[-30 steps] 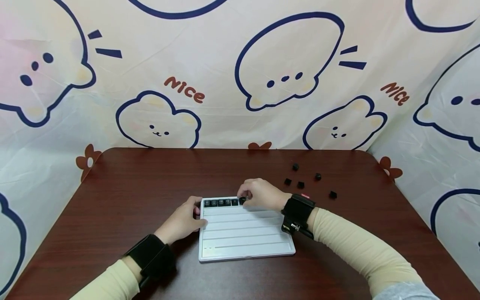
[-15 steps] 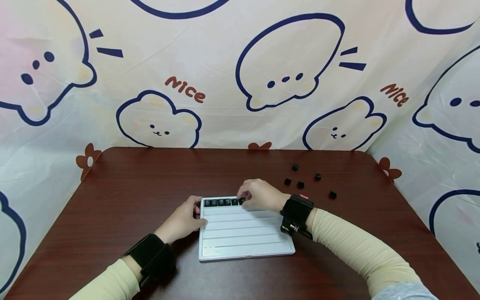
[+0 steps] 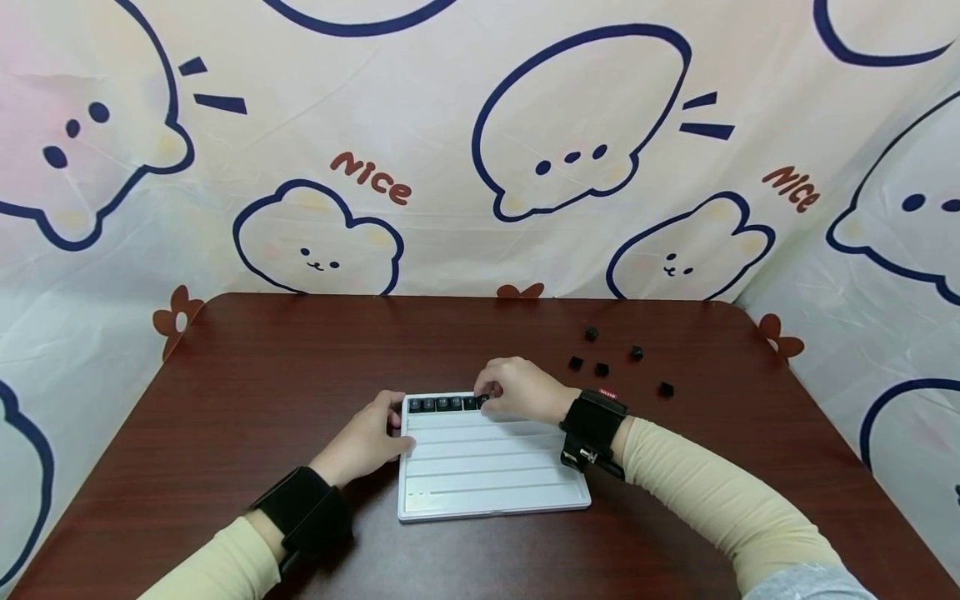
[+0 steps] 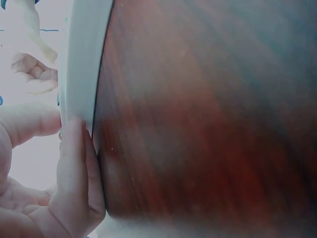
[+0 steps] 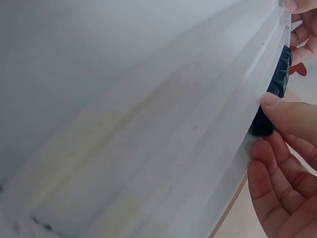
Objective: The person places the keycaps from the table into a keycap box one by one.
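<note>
A white ridged board (image 3: 491, 467) lies on the table, with a row of small black keycaps (image 3: 442, 405) along its top groove. My left hand (image 3: 367, 442) grips the board's left edge, thumb on the face and fingers at the side; the left wrist view shows these fingers (image 4: 74, 168) against the pale edge. At the right end of the row, my right hand (image 3: 525, 389) pinches a black keycap (image 5: 262, 123) between thumb and fingers. It sits at the groove, close against its neighbour, partly covered by the fingertips.
Several loose black keycaps (image 3: 602, 370) lie scattered on the brown table (image 3: 300, 358) beyond the right hand. A patterned cloth (image 3: 435, 100) hangs behind the table's far edge. The board's lower grooves hold no keycaps.
The keycap in my right hand has shifted slightly left, towards the row. My left hand and the board have stayed in place.
</note>
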A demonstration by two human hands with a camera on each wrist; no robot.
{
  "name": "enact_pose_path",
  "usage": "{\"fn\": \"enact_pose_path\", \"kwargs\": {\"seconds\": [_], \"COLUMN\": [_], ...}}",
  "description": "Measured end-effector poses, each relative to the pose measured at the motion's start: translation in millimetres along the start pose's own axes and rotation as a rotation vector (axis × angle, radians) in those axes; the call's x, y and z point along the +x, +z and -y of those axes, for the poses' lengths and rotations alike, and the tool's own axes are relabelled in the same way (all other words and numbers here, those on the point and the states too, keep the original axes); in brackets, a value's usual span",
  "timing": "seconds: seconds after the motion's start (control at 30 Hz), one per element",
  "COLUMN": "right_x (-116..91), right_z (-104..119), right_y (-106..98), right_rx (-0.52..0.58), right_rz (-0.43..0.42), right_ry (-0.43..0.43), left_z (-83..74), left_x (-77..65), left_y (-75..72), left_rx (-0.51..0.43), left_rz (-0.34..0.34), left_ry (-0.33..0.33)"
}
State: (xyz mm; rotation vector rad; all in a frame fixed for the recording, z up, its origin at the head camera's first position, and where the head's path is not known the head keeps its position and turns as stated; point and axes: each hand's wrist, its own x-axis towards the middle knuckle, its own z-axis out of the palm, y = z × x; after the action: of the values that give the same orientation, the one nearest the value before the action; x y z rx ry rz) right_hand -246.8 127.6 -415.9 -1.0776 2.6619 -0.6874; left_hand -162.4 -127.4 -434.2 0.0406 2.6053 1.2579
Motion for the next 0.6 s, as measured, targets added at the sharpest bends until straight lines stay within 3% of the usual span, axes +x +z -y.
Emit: {"fn": "enact_pose_path", "kwargs": {"seconds": [0.6], "right_x": [-0.4], "right_z": [-0.7], "right_y": [-1.1], "right_rx": [0.005], "right_rz": [0.01], "right_ry": [-0.01], "left_z": [0.9], "left_x": [1.6], "left_y": [0.7], "left_rx": [-0.008], "left_rz": [0.005], "left_ry": [-0.018]}}
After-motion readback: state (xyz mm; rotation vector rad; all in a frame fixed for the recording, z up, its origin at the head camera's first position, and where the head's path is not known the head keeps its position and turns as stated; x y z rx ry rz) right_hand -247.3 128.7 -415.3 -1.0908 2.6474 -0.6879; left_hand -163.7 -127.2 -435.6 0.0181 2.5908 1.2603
